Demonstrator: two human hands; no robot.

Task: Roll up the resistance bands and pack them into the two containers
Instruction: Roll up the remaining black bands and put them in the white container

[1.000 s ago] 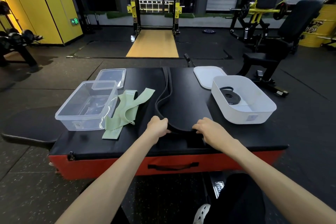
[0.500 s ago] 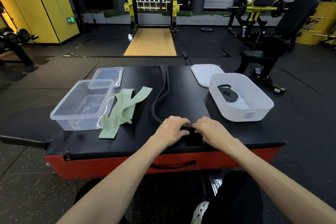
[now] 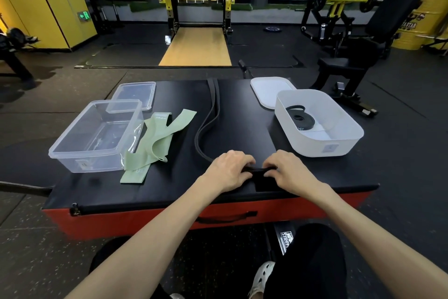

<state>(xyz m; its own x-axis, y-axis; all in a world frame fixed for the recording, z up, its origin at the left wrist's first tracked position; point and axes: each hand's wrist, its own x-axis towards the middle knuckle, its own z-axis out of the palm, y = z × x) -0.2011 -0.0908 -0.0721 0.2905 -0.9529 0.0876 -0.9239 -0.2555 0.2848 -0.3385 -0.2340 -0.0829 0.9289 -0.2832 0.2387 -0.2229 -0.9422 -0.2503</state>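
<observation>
The left hand (image 3: 230, 169) and right hand (image 3: 288, 170) curl their fingers over the near end of the black band (image 3: 211, 124), pinching it just inside the near edge of the padded box (image 3: 242, 104). The band is a flat doubled strand bowing left, then running to the far edge. Bare top flanks it, between the green band (image 3: 157, 148) by the clear container (image 3: 72, 153) and the white container (image 3: 339, 146), which holds 1 rolled band (image 3: 299, 116).

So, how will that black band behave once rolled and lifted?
Probably floppy: the black band snakes in loose curves across the pad. Likely springy: left hand and right hand both pin its near end, so a roll may unwind if grip loosens.
</observation>
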